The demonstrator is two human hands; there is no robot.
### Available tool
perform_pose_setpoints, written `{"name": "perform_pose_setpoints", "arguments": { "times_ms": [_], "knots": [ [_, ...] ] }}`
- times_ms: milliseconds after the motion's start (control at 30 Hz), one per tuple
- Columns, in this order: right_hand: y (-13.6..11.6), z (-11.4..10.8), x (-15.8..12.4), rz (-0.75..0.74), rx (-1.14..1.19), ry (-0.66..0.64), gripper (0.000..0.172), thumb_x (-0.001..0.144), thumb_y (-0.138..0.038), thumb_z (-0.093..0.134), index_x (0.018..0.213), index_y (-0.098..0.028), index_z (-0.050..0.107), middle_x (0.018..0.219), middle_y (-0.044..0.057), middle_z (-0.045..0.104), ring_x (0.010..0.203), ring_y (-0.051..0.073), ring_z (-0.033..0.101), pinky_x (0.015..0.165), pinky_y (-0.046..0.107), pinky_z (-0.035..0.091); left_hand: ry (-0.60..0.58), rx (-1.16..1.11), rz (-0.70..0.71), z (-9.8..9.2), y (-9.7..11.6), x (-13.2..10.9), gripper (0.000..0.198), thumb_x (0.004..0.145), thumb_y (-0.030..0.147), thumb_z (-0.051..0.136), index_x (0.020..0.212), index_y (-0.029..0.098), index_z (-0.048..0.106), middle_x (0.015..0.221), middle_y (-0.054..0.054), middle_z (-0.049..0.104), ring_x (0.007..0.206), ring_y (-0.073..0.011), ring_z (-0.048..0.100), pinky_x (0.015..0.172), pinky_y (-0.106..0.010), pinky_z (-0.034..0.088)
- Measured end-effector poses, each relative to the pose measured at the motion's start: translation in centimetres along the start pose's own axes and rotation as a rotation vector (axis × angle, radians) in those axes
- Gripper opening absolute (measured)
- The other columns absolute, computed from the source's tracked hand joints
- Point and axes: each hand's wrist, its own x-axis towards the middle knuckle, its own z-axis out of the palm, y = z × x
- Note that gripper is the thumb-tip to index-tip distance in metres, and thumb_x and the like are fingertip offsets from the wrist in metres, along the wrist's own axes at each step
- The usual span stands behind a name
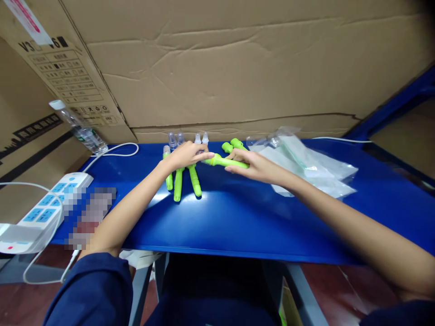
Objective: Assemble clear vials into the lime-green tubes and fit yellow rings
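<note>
A lime-green pen-like tube (222, 160) lies level between my two hands above the blue table. My right hand (253, 165) is closed around its right part. At its left end, the fingers of my left hand (186, 155) pinch what looks like a clear tip, partly hidden by them. Below and beside my left hand lie several similar green tubes (195, 181), the leftmost with a clear cap on top. Behind that hand stand clear caps (172, 140) and small whitish caps (205, 138). Short green pieces (239, 144) rest just beyond my right hand.
Clear plastic bags (302, 158) lie to the right on the blue table (231, 222). On the left are a white power strip (50, 203) with cables, a blurred-out flat object (93, 217) and a leaning water bottle (83, 131). Cardboard (238, 72) walls the back.
</note>
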Motion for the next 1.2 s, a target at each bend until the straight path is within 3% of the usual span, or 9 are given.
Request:
{"name": "perform_pose_setpoints", "arguments": {
  "times_ms": [100, 200, 300, 433, 533, 733, 867, 1033, 1200],
  "knots": [
    [-0.4, -0.9, -0.4, -0.161, -0.385, 0.121, 0.02, 0.1, -0.04, 0.053, 0.102, -0.021, 0.06, 0.101, 0.011, 0.072, 0.086, 0.024, 0.067, 0.068, 0.033, 0.045, -0.073, -0.19, -0.142, -0.2, 0.8, -0.2, 0.07, 0.099, 0.068, 0.028, 0.056, 0.018, 0.051, 0.05, -0.002, 0.051, 0.046, -0.0111, 0.044, 0.053, -0.026, 0.036],
    [-0.5, -1.6, -0.5, -0.035, -0.458, 0.244, 0.031, 0.098, -0.051, 0.055, 0.103, -0.022, 0.064, 0.092, 0.01, 0.072, 0.08, 0.026, 0.067, 0.066, 0.034, 0.045, -0.054, -0.356, -0.242, -0.2, 1.0, -0.6, 0.072, 0.1, 0.068, 0.028, 0.05, 0.018, 0.043, 0.044, -0.001, 0.045, 0.04, -0.0079, 0.035, 0.046, -0.024, 0.03],
    [0.0, -2.0, -0.1, 0.088, -0.247, 0.341, 0.039, 0.098, -0.059, 0.052, 0.094, -0.022, 0.065, 0.074, 0.006, 0.068, 0.066, 0.022, 0.064, 0.061, 0.033, 0.047, 0.007, -0.433, -0.296, -0.2, 0.8, -0.9, 0.071, 0.101, 0.065, 0.033, 0.051, 0.017, 0.046, 0.044, -0.001, 0.046, 0.04, -0.0066, 0.035, 0.044, -0.022, 0.027],
    [1.5, -1.7, 1.3, 0.022, 0.166, 0.521, 0.046, 0.083, -0.066, 0.07, 0.103, -0.025, 0.064, 0.091, 0.007, 0.071, 0.076, 0.022, 0.069, 0.061, 0.035, 0.056, 0.054, -0.541, -0.346, -0.1, 0.5, -0.9, 0.07, 0.104, 0.061, 0.03, 0.057, 0.015, 0.053, 0.045, 0.0, 0.047, 0.038, -0.0057, 0.036, 0.043, -0.02, 0.027],
    [2.2, -1.5, 2.5, 0.057, 0.352, 0.567, 0.045, 0.082, -0.068, 0.071, 0.091, -0.025, 0.063, 0.081, 0.006, 0.07, 0.069, 0.022, 0.069, 0.06, 0.04, 0.06, 0.077, -0.609, -0.374, 0.0, 0.4, -0.9, 0.069, 0.104, 0.06, 0.031, 0.063, 0.013, 0.059, 0.046, 0.0, 0.047, 0.038, -0.0054, 0.035, 0.042, -0.02, 0.026],
    [2.7, -2.9, 3.4, -0.14, 0.392, 0.776, 0.045, 0.076, -0.056, 0.083, 0.103, -0.029, 0.06, 0.112, 0.006, 0.071, 0.107, 0.026, 0.07, 0.093, 0.046, 0.062, 0.044, -0.894, -0.393, -0.5, -0.3, -1.1, 0.063, 0.103, 0.059, 0.028, 0.089, 0.012, 0.068, 0.053, 0.0, 0.05, 0.039, -0.0063, 0.033, 0.039, -0.02, 0.02],
    [3.5, -3.1, 3.5, -0.173, 0.433, 0.768, 0.043, 0.075, -0.053, 0.085, 0.099, -0.028, 0.059, 0.11, 0.005, 0.07, 0.104, 0.024, 0.07, 0.096, 0.045, 0.061, 0.024, -1.023, -0.412, -0.6, -1.0, -1.0, 0.047, 0.102, 0.046, 0.035, 0.095, 0.01, 0.066, 0.061, -0.002, 0.057, 0.043, -0.0068, 0.038, 0.041, -0.019, 0.025],
    [3.5, -3.4, 4.0, -0.227, 0.481, 0.725, 0.05, 0.072, -0.054, 0.087, 0.105, -0.03, 0.057, 0.114, 0.005, 0.07, 0.112, 0.025, 0.069, 0.104, 0.046, 0.057, -0.036, -1.064, -0.375, 0.3, -1.2, -0.6, 0.043, 0.099, 0.051, 0.048, 0.088, 0.012, 0.062, 0.067, -0.004, 0.061, 0.046, -0.0072, 0.04, 0.043, -0.02, 0.026],
    [1.7, -4.5, 4.6, -0.259, 0.431, 0.67, 0.049, 0.073, -0.055, 0.086, 0.106, -0.032, 0.058, 0.115, 0.004, 0.071, 0.118, 0.026, 0.068, 0.107, 0.045, 0.056, -0.104, -1.161, -0.328, 1.0, -1.2, -0.6, 0.044, 0.097, 0.055, 0.051, 0.096, 0.013, 0.061, 0.071, -0.005, 0.063, 0.049, -0.0081, 0.044, 0.044, -0.02, 0.029]
  ]
}}
